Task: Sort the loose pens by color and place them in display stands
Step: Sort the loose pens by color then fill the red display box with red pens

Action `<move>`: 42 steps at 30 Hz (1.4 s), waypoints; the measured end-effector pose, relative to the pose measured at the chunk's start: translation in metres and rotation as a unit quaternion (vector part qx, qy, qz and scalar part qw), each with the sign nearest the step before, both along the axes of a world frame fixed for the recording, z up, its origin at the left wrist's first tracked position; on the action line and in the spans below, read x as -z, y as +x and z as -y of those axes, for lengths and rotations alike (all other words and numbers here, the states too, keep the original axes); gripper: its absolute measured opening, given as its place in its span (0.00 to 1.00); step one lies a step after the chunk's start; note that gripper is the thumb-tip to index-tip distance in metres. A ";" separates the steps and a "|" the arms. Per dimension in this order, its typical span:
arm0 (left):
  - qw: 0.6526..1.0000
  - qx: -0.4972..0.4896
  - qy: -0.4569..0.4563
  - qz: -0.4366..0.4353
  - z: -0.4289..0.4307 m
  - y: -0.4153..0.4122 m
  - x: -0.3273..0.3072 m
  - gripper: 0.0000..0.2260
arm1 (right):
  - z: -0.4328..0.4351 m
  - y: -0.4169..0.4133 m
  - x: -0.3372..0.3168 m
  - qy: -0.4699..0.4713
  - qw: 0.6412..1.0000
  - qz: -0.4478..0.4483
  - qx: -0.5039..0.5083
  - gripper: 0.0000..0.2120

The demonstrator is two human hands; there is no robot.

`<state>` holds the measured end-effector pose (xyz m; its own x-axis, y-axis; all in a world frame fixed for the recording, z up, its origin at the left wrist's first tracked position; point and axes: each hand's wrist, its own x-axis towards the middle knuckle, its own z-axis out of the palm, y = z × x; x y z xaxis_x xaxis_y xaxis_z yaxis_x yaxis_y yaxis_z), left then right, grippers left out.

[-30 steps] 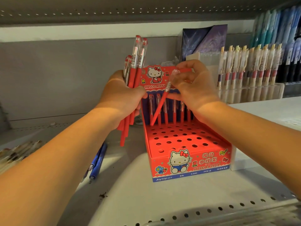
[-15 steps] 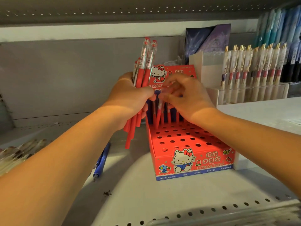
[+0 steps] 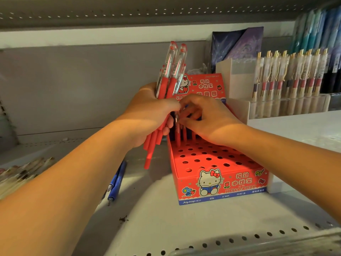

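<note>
While the right hand point(image 3: 208, 119) pinches one red pen point(image 3: 177, 130) near its clear top, fingers curled over it and thumb beneath, the pen's tip is down at the back row of holes in the stand point(image 3: 212, 163), just beside the seated pens point(image 3: 185, 134). To seat it well, I judge it should go straight down, held upright, and be let go only once it bottoms out. A slant could catch the tip on the cardboard edge or knock its neighbours. The wrist bends down and inward, and the forearm comes in from the lower right. Just to the left, touching the right fingertips, the left hand point(image 3: 149, 115) clenches a bundle point(image 3: 171, 71) of red pens. Their caps point up and their barrels hang below the fist beside the stand's left wall. Two blue pens point(image 3: 117, 182) lie unsorted on the shelf point(image 3: 203, 228) further left. A rack point(image 3: 287, 100) of other pens stands at the right.
</note>
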<state>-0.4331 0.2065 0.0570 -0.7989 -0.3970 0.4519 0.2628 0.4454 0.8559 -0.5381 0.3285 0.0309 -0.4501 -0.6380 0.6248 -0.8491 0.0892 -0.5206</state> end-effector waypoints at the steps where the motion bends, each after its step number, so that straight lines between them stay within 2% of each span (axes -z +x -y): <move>1: 1.000 0.005 -0.003 0.004 0.000 0.000 0.000 0.05 | 0.000 0.000 0.000 0.002 1.000 0.000 0.001 0.12; 5: 1.000 0.008 -0.002 0.009 0.001 0.000 0.000 0.05 | 0.000 0.001 -0.004 -0.015 1.000 0.004 0.014 0.11; 7: 1.000 0.018 -0.001 0.020 0.002 0.000 0.000 0.05 | 0.000 0.005 -0.011 -0.086 0.993 0.078 -0.010 0.09; 10: 0.998 0.045 -0.015 0.051 0.000 0.002 0.002 0.06 | -0.005 0.012 -0.022 -0.196 0.948 0.228 -0.105 0.06; 12: 0.995 0.065 -0.026 0.067 -0.003 0.003 0.003 0.05 | -0.009 0.014 -0.024 -0.225 0.925 0.270 -0.142 0.06; 18: 0.994 0.088 -0.018 0.069 -0.007 0.007 0.001 0.04 | -0.012 0.014 -0.024 -0.262 0.897 0.313 -0.170 0.08; 20: 0.994 0.079 -0.010 0.074 -0.007 0.007 0.000 0.04 | -0.010 0.012 -0.025 -0.297 0.882 0.333 -0.152 0.11; 25: 0.998 0.039 0.035 0.039 -0.006 0.006 -0.002 0.05 | -0.013 0.000 -0.033 -0.388 0.845 0.355 -0.093 0.08; 28: 0.997 0.006 0.073 0.007 -0.005 0.004 -0.004 0.06 | -0.018 -0.006 -0.034 -0.395 0.856 0.329 -0.059 0.09; 32: 0.995 -0.002 0.104 -0.006 -0.004 0.004 -0.006 0.07 | -0.017 -0.009 -0.030 -0.323 0.919 0.226 0.010 0.09; 35: 0.994 0.017 0.107 0.000 -0.005 0.004 -0.005 0.08 | -0.011 -0.009 -0.025 -0.260 0.950 0.172 0.029 0.15; 42: 0.994 0.034 0.104 0.000 -0.006 0.004 -0.003 0.09 | -0.008 -0.011 -0.013 -0.193 0.974 0.101 0.056 0.16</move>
